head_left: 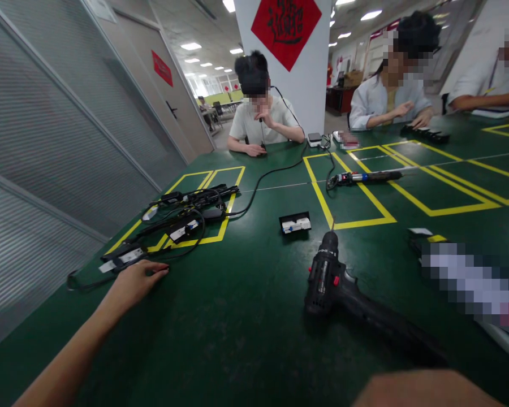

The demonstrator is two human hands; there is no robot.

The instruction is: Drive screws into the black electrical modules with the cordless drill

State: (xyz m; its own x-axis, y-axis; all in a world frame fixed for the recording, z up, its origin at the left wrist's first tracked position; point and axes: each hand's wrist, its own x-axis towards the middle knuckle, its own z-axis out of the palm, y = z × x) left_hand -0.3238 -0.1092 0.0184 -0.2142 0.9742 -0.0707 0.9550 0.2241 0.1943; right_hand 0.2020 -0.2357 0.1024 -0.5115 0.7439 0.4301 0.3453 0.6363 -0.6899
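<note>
My left hand [142,278] rests at the left of the green table [220,316], beside a black adapter with a white label [125,259]; whether it touches the adapter is unclear. Its thumb and fingers point right and reach toward each other, and what they hold, if anything, is too small to make out. Only a blurred part of my right hand [419,390] shows at the bottom right edge, with its fingers hidden, below the handle of a black cordless drill [328,277]. The drill lies on its side, its bit pointing away from me.
Black cables and adapters [203,198] lie over yellow tape at the left. A small black and white part [296,224] sits mid-table. Behind it is a cylindrical tool [365,177]. A blurred-out object [470,277] lies right. Several people sit across the table.
</note>
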